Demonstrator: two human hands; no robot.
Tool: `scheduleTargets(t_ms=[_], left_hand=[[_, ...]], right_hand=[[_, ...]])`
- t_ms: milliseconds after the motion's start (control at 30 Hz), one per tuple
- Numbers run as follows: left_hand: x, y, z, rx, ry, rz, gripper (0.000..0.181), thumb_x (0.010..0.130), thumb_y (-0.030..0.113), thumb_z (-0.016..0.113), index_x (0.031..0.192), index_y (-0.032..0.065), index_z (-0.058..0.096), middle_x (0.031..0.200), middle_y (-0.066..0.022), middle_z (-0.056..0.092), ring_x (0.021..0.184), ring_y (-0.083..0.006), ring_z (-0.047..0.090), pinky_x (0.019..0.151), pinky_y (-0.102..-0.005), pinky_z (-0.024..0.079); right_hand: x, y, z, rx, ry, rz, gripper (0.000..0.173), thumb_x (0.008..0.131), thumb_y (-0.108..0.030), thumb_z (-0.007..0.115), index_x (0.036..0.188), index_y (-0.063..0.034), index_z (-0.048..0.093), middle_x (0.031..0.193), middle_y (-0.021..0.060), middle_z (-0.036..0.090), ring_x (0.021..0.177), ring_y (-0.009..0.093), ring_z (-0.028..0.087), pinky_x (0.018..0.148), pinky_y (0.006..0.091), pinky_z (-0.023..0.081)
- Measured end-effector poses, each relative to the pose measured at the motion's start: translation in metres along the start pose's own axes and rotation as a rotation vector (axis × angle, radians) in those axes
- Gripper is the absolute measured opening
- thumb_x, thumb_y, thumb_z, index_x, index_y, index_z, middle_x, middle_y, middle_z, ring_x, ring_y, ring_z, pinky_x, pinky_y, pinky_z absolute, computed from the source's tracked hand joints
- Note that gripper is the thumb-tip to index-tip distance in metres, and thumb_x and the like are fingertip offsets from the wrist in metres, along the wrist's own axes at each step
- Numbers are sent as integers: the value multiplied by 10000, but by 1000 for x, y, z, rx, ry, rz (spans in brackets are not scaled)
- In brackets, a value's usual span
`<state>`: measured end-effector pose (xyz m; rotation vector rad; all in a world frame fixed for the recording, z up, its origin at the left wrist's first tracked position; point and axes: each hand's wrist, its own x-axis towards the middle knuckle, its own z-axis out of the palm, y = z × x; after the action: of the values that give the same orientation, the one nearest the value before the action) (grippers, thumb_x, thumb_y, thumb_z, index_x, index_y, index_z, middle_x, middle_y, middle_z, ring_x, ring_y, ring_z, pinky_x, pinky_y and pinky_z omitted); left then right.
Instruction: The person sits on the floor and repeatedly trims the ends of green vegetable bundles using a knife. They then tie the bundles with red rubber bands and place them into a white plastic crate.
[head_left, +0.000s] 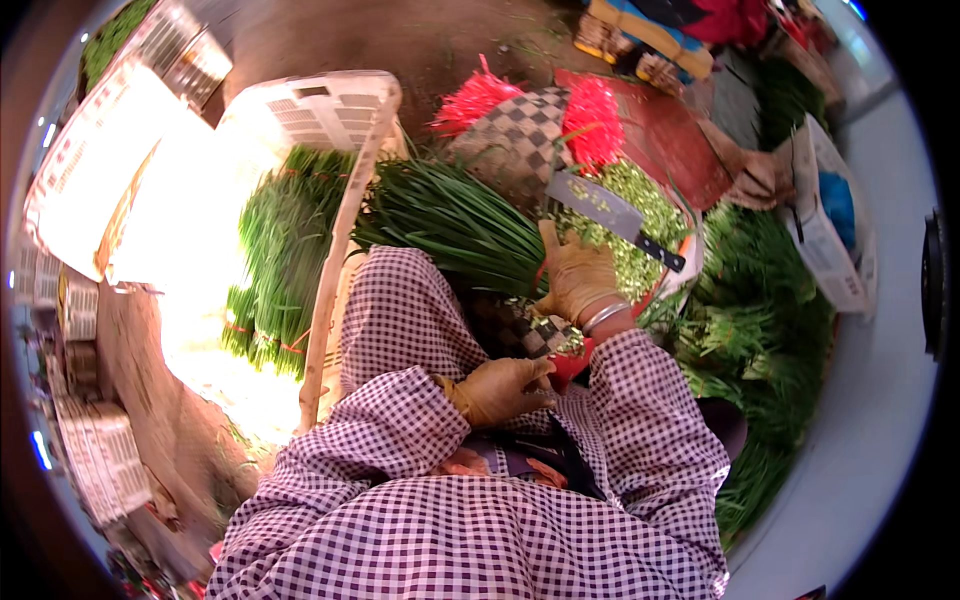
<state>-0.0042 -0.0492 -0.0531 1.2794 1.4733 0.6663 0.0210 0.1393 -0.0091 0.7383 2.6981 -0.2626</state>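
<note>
Gloved in tan, my right hand (581, 276) has its fingers spread against the cut end of a bundle of green chives (469, 225). A red tie (540, 277) shows around the bundle near that hand. My left hand (506, 390), in the same kind of glove, is over my lap with its fingers partly curled. Its fingertips are close to a red edge (571, 367); whether they grip anything is hidden. Beyond my right hand, a cleaver (596, 204) with a black handle (660, 251) lies on a heap of pale green trimmings (630, 180).
A white plastic crate (330, 300) at my left knee holds tied chive bundles (285, 247). Red plastic ties (592, 124) lie on checkered material (517, 127) ahead. More chives (757, 300) are piled on the right beside a white box (829, 225). Glare washes out the left side.
</note>
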Motion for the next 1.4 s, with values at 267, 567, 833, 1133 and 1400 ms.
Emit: scheduleTargets(t_ms=[267,567,833,1133,1400], left_hand=[[2,-19,2,-1001,203,-117,878,762,453,744,1361,-28,320,1220,-159,539,1097,-288,538,931,-345,432],[-11,7,-38,-1527,448,107,679,779,438,719,1253,22,470,1162,-133,583,1063,-251,575,891,-411,490],[-12,12,-54,-1659,385,265,542,788,290,749,1194,12,523,1024,-91,635,883,-187,631,782,-316,528],[-12,19,-77,-1431,84,252,510,836,424,662,1163,41,580,1080,-54,642,979,-151,604,841,-301,516],[-10,-9,-103,-1405,-256,949,655,891,516,520,1344,58,401,1284,-144,503,1134,-247,531,915,-377,469]], right_hand=[[-14,22,-14,598,-51,6,1250,553,-474,842,1435,43,121,1310,299,447,1177,390,499,964,381,420],[-100,-29,5,1307,-15,-62,1162,604,-523,819,1419,45,217,1371,199,412,1270,265,397,1051,352,319],[-136,-2,-5,1167,366,-62,821,789,-130,690,1449,-17,214,1340,205,439,1254,320,422,1041,406,330],[-106,-34,-52,-403,626,-538,499,775,-169,624,1237,-76,461,1426,205,359,1333,400,305,1100,557,175],[-89,-45,-82,148,820,-546,725,623,-333,801,1198,-56,457,1113,117,552,1098,299,541,1067,492,275]])
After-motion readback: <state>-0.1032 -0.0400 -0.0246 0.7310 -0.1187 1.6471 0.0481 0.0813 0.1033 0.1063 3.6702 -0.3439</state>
